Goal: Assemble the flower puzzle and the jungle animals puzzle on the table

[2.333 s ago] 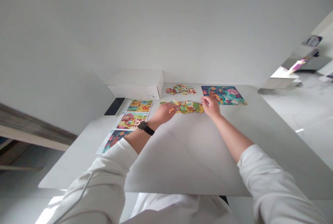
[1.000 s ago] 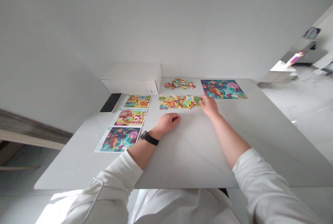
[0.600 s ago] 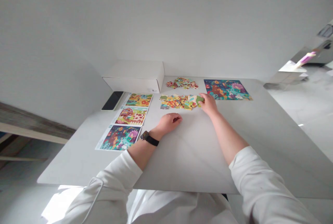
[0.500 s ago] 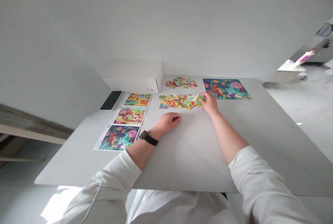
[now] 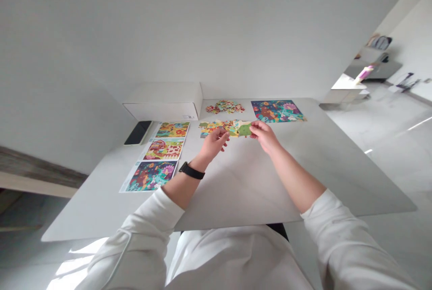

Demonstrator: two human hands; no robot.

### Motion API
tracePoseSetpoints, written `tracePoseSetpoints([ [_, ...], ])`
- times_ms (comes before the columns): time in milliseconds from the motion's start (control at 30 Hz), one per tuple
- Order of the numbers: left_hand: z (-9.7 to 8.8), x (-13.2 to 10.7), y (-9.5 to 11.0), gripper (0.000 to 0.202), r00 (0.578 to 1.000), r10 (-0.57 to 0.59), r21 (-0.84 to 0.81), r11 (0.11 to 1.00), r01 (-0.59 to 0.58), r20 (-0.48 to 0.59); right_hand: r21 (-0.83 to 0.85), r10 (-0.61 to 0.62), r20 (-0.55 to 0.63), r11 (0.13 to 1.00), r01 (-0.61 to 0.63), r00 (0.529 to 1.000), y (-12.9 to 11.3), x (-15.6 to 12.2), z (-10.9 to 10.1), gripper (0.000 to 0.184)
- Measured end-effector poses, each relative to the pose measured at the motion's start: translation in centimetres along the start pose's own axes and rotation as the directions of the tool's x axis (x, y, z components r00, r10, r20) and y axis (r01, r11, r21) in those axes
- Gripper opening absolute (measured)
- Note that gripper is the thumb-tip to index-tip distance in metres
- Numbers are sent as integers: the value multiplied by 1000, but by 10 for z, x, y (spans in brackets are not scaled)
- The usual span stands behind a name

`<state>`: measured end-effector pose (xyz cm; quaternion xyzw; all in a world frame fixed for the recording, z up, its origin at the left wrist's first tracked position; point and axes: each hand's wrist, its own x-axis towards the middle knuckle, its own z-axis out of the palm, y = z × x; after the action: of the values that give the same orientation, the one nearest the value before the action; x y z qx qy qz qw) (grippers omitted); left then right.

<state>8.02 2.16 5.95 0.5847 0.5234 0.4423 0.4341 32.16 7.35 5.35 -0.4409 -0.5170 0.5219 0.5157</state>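
My right hand (image 5: 266, 136) pinches a green puzzle piece (image 5: 245, 129) by its right edge, in front of a cluster of joined or overlapping puzzle pieces (image 5: 211, 125). My left hand (image 5: 213, 142) is at the near edge of that cluster, its thumb and forefinger closed together. Whether a piece sits between those fingertips is too small to tell. The left hand covers part of the cluster. Behind lies a heap of loose puzzle pieces (image 5: 226, 106).
A finished dark-blue animal puzzle (image 5: 278, 111) lies at the back right. Three printed picture sheets (image 5: 165, 149) form a column on the left, beside a phone (image 5: 137, 132). A white box (image 5: 162, 111) stands against the wall on the white table (image 5: 243, 191).
My left hand has moved forward from the table to the cluster, and its fingers now point at the pieces. My right hand has lifted the green piece slightly. The view has shifted a little.
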Motion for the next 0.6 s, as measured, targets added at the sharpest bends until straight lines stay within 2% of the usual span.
tracePoseSetpoints([
  [100,14,2,1,40,999,-49,3,999,49,18,-25,42,21,999,-42,999,5,-13,11,46],
  [267,24,2,-23,44,990,-143,-85,986,142,-6,-62,110,62,992,-106,992,28,-23,21,45],
  [400,21,-1,-38,49,993,-117,-156,981,116,4,-72,105,83,992,-99,991,38,-28,23,48],
  [600,21,-2,-41,46,995,-102,-145,984,103,19,-153,82,185,987,-53,979,43,-32,21,43],
])
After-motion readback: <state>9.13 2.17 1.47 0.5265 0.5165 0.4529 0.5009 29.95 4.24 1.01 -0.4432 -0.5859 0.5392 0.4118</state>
